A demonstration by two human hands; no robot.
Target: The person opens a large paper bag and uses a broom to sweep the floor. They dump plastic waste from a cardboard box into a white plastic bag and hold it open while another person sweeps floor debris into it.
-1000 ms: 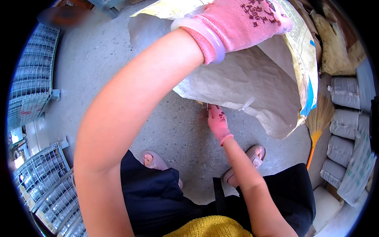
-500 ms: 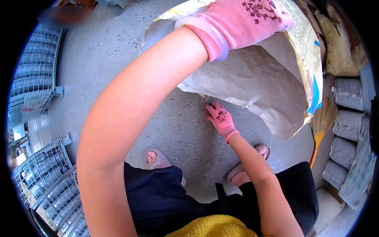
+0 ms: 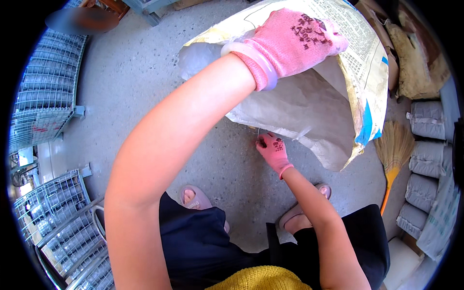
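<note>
A large paper sack (image 3: 299,106) with a printed outer side and a plain pale inside gapes open in front of me. My left hand (image 3: 300,41), in a pink knit glove, is closed round its upper rim and holds the mouth up. Below the sack's lower edge, close to the grey floor (image 3: 217,145), is my right hand (image 3: 273,149), gloved in pink too. Its fingers are curled together beside a thin pale strand; what they pinch, if anything, is too small to make out. A wisp of white thread hangs at the sack's lower rim.
Wire-mesh cages (image 3: 48,72) holding stacked goods line the left side. To the right, a straw broom (image 3: 394,150) with an orange handle lies near grey wrapped bundles (image 3: 427,159). My feet in slippers (image 3: 197,198) stand close below the right hand.
My right hand's fingers have curled in from a looser, more spread pose. The left hand and the sack's rim have shifted slightly left and downward in view.
</note>
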